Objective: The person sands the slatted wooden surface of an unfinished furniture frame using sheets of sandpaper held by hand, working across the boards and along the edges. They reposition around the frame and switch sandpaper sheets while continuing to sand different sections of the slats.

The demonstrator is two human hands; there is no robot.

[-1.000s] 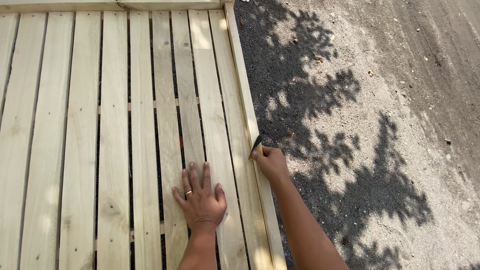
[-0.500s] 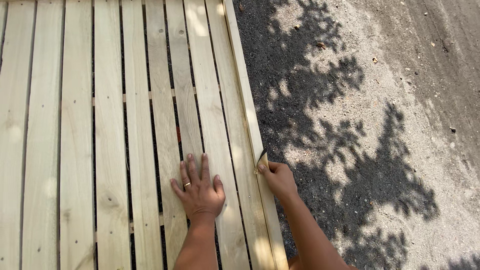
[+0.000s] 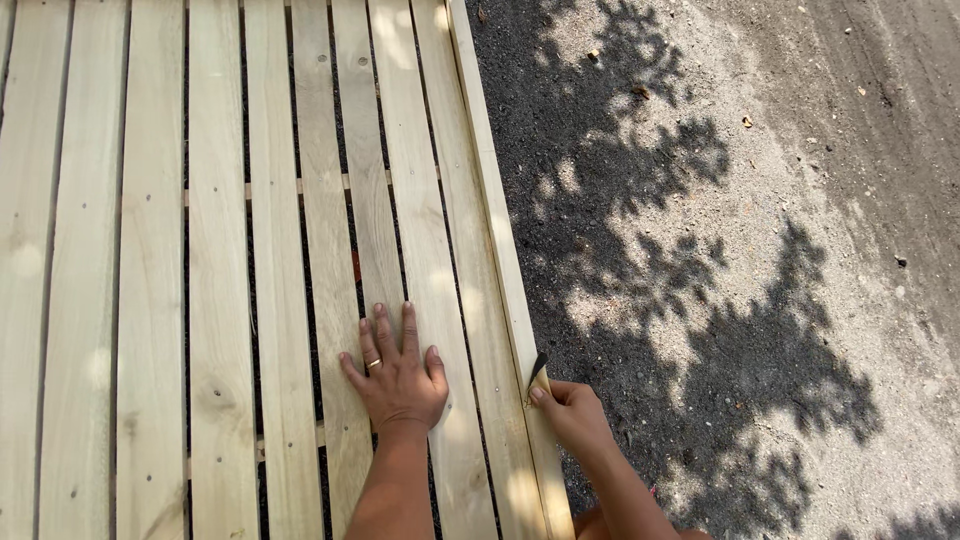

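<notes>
So going left to right: you've got a pale wooden slatted panel [image 3: 250, 200] lying flat, I count roughly nine long boards running away from you before the edge strip, with dark gaps between them and two cross battens peeking through the gaps. Your left hand [image 3: 398, 375] is spread flat, palm down, fingers splayed over two neighbouring boards, not gripping anything, looks to me like it's there to brace you and keep the panel from shifting. One ring [image 3: 373, 363] on that hand. Next over, your right hand [image 3: 575, 415] is pinched around a small folded piece of sandpaper [image 3: 538, 375], pressed right against the outer edge board [image 3: 500, 260], which would explain the sideways wrist angle. One sheet only. Right of that it's just gravelly ground [image 3: 760, 250] with leafy tree shadows
</notes>
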